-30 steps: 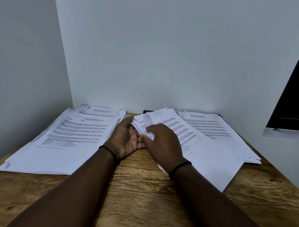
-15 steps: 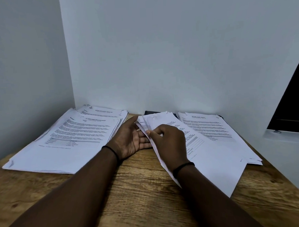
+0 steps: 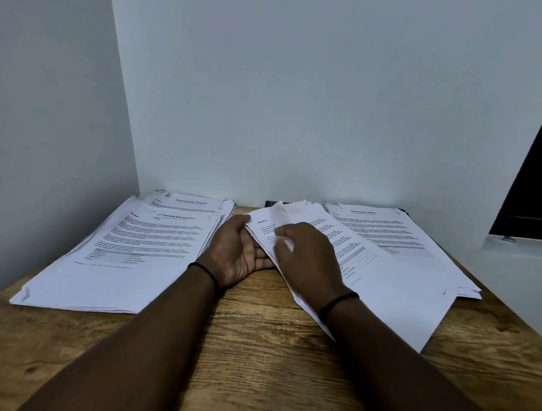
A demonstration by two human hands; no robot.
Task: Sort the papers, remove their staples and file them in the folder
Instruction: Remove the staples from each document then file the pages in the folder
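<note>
Both grips clamp paper bundle: left hand underneath, right hand on top.

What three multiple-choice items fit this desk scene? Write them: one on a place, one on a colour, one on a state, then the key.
1. Where is the big paper stack with the table on its top sheet?
A. In the left corner of the desk
B. On the floor
C. Against the window

2. What colour is the band on the right wrist?
A. Red
B. Black
C. White

3. What is the left hand doing?
A. Lying flat on the bare wood
B. Hanging off the desk
C. Holding the left edge of the middle sheaf

Key: 1 A, the stack lies beside the left wall. 2 B, a thin dark band circles the wrist. 3 C, its thumb lies on the sheaf's top corner and its fingers run under the edge, while the right hand rests on the page.
</note>
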